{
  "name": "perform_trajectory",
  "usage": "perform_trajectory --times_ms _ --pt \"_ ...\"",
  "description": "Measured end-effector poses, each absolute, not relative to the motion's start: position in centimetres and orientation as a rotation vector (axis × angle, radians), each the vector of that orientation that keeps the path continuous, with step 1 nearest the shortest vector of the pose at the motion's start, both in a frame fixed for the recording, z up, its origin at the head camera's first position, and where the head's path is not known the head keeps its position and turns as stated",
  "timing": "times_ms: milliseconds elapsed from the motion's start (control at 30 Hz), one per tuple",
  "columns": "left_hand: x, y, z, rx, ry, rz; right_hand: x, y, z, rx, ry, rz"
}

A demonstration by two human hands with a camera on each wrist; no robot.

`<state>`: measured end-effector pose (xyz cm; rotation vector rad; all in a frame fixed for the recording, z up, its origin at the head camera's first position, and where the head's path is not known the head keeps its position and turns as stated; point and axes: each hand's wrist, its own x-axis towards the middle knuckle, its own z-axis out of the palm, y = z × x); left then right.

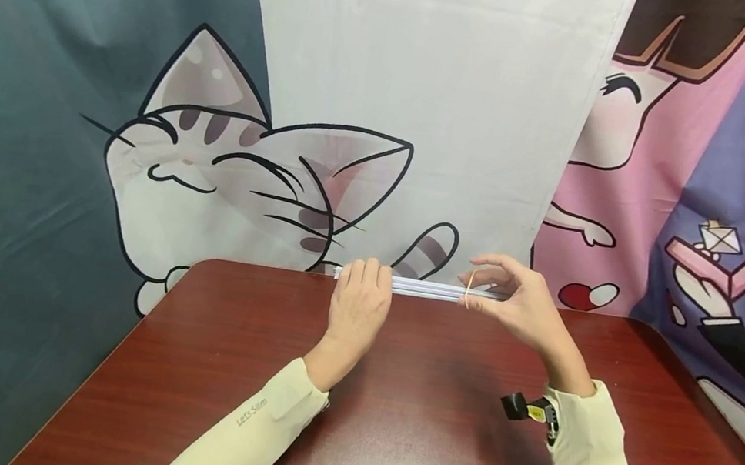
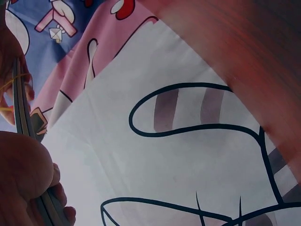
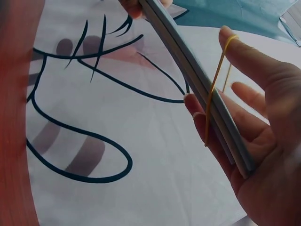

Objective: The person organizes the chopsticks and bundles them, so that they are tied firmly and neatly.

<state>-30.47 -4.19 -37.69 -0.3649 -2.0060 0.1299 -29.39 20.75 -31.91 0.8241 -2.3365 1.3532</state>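
A bundle of long, thin whitish sticks (image 1: 424, 288) lies level between the two hands at the table's far edge. My left hand (image 1: 360, 302) grips its left part, fingers wrapped over it; in the left wrist view the sticks (image 2: 19, 103) run out past that hand. Around the right part passes a yellow rubber band (image 3: 217, 77), stretched wide between the thumb and fingers of my right hand (image 1: 525, 307). The right wrist view has the thumb raised apart from the sticks (image 3: 188, 66), the other fingers extended behind them, and the bundle's end close against the palm.
Below the hands spreads a reddish-brown wooden table (image 1: 249, 326). Right behind its far edge hangs a printed cloth backdrop (image 1: 435, 62) with a cartoon cat. A black device (image 1: 532, 411) is strapped at the right wrist, by the pale sleeve (image 1: 597, 446).
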Motion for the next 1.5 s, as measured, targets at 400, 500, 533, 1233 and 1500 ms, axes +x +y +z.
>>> perform_trajectory --times_ms 400,500,533,1233,1500 --pt "-30.6 -4.5 -37.6 -0.339 -1.985 0.090 -28.8 20.1 -31.8 0.848 -2.121 1.441" --pt "-30.5 -4.5 -37.5 -0.335 -1.994 0.085 -28.1 19.5 -31.2 0.869 -2.065 1.442" --pt "-30.5 -4.5 -37.5 -0.334 -2.001 0.085 -27.9 19.2 -31.0 0.869 -2.045 1.435" --pt "-30.8 -4.8 -37.7 -0.337 -2.016 0.043 -27.1 16.3 -30.3 0.972 -1.644 1.100" --pt "-31.0 -4.9 -37.8 -0.312 -2.037 0.045 -26.1 15.9 -29.8 0.882 -1.639 1.165"
